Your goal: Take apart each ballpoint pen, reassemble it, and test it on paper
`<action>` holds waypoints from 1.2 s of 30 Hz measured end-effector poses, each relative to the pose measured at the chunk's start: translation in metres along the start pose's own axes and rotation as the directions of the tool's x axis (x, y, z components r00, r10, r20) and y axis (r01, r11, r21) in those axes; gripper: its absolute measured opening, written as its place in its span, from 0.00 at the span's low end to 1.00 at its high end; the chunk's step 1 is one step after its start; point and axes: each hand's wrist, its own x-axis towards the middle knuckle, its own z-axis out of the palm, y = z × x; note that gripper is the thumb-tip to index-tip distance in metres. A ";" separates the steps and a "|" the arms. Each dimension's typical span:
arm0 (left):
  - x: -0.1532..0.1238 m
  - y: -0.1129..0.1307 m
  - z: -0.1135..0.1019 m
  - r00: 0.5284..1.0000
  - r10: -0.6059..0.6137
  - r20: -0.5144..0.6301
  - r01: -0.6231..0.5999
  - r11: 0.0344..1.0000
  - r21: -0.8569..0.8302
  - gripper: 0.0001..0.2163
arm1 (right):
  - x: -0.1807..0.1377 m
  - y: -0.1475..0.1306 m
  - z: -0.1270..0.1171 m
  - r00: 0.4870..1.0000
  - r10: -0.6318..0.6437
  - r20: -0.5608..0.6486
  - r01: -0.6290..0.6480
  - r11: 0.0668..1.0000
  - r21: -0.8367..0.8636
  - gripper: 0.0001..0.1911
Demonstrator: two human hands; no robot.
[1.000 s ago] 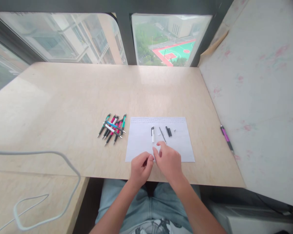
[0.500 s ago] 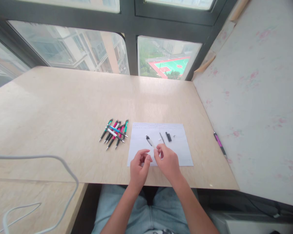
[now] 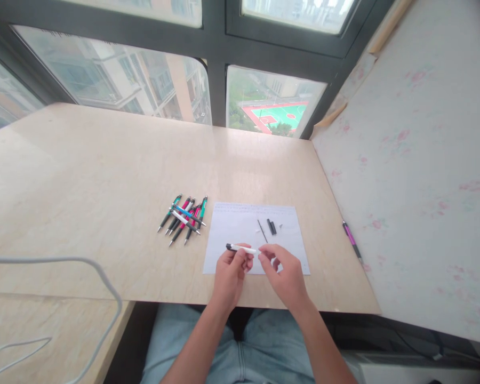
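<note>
My left hand grips a white pen barrel with a black clip end, pinched between thumb and fingers. It lies nearly level, its black end to the left. At the right end of the barrel, the thumb and forefinger of my right hand close on its tip. Underneath is a white sheet of paper with lines of writing along the top. On the sheet lie a thin dark refill, two short black tubes and a tiny pen tip.
Left of the paper, several pens with green, pink, blue and white barrels lie in a crossed pile. A purple pen rests against the papered wall at right. A white cable loops over the table's left side, and windows stand behind.
The white barrel was in my right hand, pointing up and left. Now my left hand has taken hold of it, turned nearly level, and my right hand is at its right end.
</note>
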 end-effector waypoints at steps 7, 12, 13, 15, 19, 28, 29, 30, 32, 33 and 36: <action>0.006 -0.005 -0.001 0.992 -0.122 0.023 0.123 0.949 -0.290 0.12 | 0.033 0.023 0.005 0.999 0.013 0.041 0.005 0.911 -0.412 0.10; 0.004 -0.008 -0.003 0.991 -0.119 0.067 0.134 0.943 -0.305 0.11 | 0.057 0.015 0.015 0.973 0.097 0.209 0.072 0.733 -0.677 0.10; 0.003 -0.008 -0.003 0.990 -0.122 0.068 0.137 0.942 -0.306 0.11 | 0.060 0.014 0.017 0.964 0.117 0.237 0.086 0.711 -0.698 0.10; 0.003 -0.008 -0.002 0.990 -0.124 0.063 0.137 0.944 -0.299 0.11 | 0.064 0.014 0.021 0.954 0.142 0.265 0.100 0.681 -0.725 0.09; 0.001 -0.009 -0.002 0.991 -0.117 0.059 0.129 0.953 -0.275 0.11 | 0.067 0.019 0.026 0.960 0.166 0.227 0.057 0.675 -0.736 0.10; 0.002 -0.008 -0.002 0.993 -0.111 0.045 0.120 0.947 -0.299 0.11 | 0.037 0.008 0.005 0.979 0.184 0.085 -0.186 0.982 0.016 0.09; 0.002 -0.008 -0.002 0.993 -0.111 0.048 0.120 0.946 -0.300 0.10 | 0.030 0.005 0.003 0.970 0.227 0.085 -0.236 0.964 0.125 0.10; 0.002 -0.009 -0.002 0.993 -0.110 0.051 0.120 0.946 -0.300 0.10 | 0.023 0.003 0.002 0.963 0.259 0.076 -0.269 0.944 0.193 0.10; 0.002 -0.009 -0.003 0.992 -0.107 0.061 0.120 0.946 -0.300 0.10 | 0.011 -0.002 0.001 0.958 0.283 0.040 -0.284 0.929 0.236 0.11; 0.002 -0.010 -0.003 0.992 -0.106 0.070 0.122 0.947 -0.297 0.10 | 0.007 -0.005 0.001 0.960 0.280 0.024 -0.278 0.932 0.233 0.11; 0.001 -0.011 -0.003 0.990 -0.101 0.095 0.125 0.949 -0.291 0.10 | 0.000 -0.009 0.003 0.969 0.247 0.023 -0.246 0.945 0.217 0.10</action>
